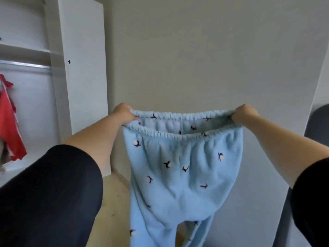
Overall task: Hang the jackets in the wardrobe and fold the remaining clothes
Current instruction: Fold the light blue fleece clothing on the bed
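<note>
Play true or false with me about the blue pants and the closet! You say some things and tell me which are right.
1. The left hand and the right hand grip the blue trousers at the waistband. True.
2. The trousers are plain blue all over. False: small dark marks are dotted across them.
3. A red garment hangs inside the open wardrobe. True.
4. The trousers lie folded on the floor. False: they hang down unfolded from the two hands.
</note>
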`<state>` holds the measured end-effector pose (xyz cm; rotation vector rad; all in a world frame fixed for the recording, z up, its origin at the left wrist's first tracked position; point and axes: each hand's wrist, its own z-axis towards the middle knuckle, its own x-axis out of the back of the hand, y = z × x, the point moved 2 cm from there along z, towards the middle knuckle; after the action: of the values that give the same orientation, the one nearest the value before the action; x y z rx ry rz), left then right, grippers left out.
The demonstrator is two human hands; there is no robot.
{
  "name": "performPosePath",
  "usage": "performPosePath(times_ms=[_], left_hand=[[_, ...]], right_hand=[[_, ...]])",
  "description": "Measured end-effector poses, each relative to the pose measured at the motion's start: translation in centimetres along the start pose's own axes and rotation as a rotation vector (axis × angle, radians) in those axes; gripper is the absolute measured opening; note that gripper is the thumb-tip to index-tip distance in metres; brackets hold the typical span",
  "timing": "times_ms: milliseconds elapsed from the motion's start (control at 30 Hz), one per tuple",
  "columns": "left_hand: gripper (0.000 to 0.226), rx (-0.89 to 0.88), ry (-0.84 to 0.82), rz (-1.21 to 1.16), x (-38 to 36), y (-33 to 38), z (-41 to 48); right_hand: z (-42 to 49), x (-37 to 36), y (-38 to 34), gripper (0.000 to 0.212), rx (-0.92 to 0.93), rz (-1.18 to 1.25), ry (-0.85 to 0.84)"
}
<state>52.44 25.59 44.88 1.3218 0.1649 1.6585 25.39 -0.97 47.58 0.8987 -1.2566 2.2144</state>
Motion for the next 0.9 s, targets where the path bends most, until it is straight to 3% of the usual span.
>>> performPosePath(times_ms=[100, 167, 333, 400, 500, 567, 667, 767, 833, 900], left_hand=[[0.021, 0.028, -0.155, -0.195, -1.1, 0.6, -0.2], [0.03, 0.069, -0.332, -0.342, -1.7, 0.9, -0.5], [0.016, 0.162, -0.687, -0.58, -2.2, 0.2, -1.2], [0.037, 0.185, -0.825, -0.601, -2.7, -0.1, -1.9], [0.073, 0.07, -1.026, -0.655, -3.4, -0.3, -2.8], [0.082, 0.013, -1.13, -0.699, -3.7, -0.8, -3.0], [0.068, 0.022, -1.197, -0.644, -4.3, -1.7, -3.4], [0.051, 0.09, -1.215, -0.552, -4.5, -2.5, -3.6], [0.04, 0.137, -1.148, -0.54, -4.5, -3.1, -3.4], [0.032, 0.193, -1.007, -0.55, -4.5, -3.8, -3.0]], right_hand=[[-0.3, -1.3, 0.1, 0.024, -0.103, 0.316, -0.032], [-0.3, -1.9, 0.7, 0.019, -0.093, 0.399, 0.01], [-0.3, -2.4, 2.8, 0.016, -0.238, 0.717, -0.133], [-0.2, -3.0, 3.9, 0.016, -0.289, 0.802, -0.22], [-0.4, -3.8, 4.6, 0.016, -0.304, 0.827, -0.286], [-0.2, -4.3, 5.0, 0.017, -0.322, 0.855, -0.321], [0.4, -5.0, 6.3, 0.016, -0.287, 0.831, -0.453], [0.0, -5.0, 7.6, 0.02, -0.102, 0.808, -0.764], [-0.5, -4.7, 8.6, 0.034, 0.011, 0.762, -1.012], [-0.7, -4.7, 9.4, 0.037, 0.016, 0.705, -1.099]])
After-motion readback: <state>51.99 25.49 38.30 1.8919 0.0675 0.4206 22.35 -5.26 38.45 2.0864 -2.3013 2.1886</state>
